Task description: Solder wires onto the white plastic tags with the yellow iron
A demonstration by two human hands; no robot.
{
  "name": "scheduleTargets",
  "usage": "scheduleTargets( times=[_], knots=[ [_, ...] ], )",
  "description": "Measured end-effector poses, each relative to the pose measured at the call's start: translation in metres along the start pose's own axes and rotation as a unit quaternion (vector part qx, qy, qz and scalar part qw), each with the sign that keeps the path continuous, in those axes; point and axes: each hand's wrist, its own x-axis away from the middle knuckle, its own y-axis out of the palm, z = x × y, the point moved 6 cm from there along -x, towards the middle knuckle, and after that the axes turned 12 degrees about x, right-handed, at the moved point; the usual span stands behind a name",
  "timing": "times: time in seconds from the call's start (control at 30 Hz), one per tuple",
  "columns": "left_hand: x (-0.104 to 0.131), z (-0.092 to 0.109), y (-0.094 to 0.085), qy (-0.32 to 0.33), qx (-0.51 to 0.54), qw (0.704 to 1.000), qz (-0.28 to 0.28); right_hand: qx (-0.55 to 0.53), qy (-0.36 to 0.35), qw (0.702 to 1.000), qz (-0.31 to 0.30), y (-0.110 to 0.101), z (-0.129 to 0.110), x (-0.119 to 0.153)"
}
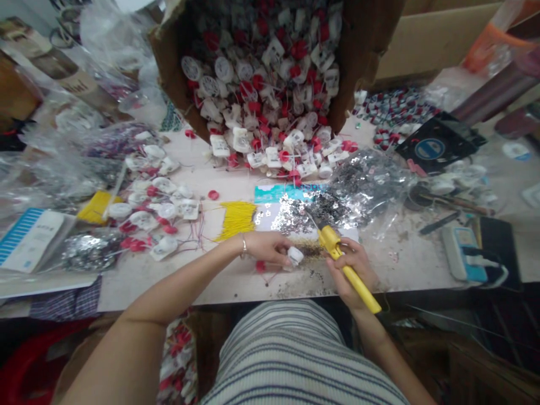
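My left hand (272,247) is closed, pinching a small white plastic piece (295,257) between thumb and fingers just above the table. A red round cap (260,266) with thin wires lies below that wrist. In my right hand (352,267), the fingers wrap round a yellow tool (348,270) that looks like a soldering gun. Its thin metal tip points up and left toward a pile of small shiny metal plates (291,214). Brownish grains (312,250) are scattered on the table between both hands. Left of the plates lies a bundle of short yellow wires (237,219).
A tipped cardboard box (369,50) spills white units with red caps (270,154) onto the table's back. More such units (158,211) lie at left. On the right are a plastic bag (375,191), a black fan-like box (439,143) and a power socket (458,256).
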Motion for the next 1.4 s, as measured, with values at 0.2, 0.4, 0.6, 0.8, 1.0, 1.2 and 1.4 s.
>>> scheduleTargets(
  times=[0.2, 0.4, 0.6, 0.8, 1.0, 1.2, 1.4],
  knots=[
    [0.062, 0.030, -0.010, 0.013, -0.256, 0.907, 0.333, 0.015, -0.008, 1.000, -0.026, 0.007, 0.001, 0.002],
    [0.056, -0.017, 0.053, -0.029, -0.292, 0.923, 0.250, 0.042, -0.123, 0.985, -0.114, 0.043, -0.006, 0.003],
    [0.064, -0.025, 0.054, -0.034, -0.334, 0.904, 0.265, 0.057, -0.167, 0.979, -0.100, 0.064, -0.002, -0.004],
    [0.071, 0.001, 0.033, 0.166, -0.137, 0.882, 0.420, 0.104, -0.170, 0.977, -0.080, 0.048, -0.011, -0.002],
    [0.039, 0.007, 0.034, 0.265, 0.034, 0.837, 0.477, 0.001, -0.056, 0.996, -0.076, 0.041, -0.016, 0.010],
    [0.034, 0.013, 0.041, 0.240, -0.084, 0.869, 0.424, -0.035, 0.026, 0.999, -0.019, 0.036, -0.007, 0.010],
    [0.038, -0.004, 0.037, 0.135, -0.057, 0.861, 0.488, 0.009, -0.026, 0.998, -0.056, 0.025, -0.011, 0.012]
  ],
)
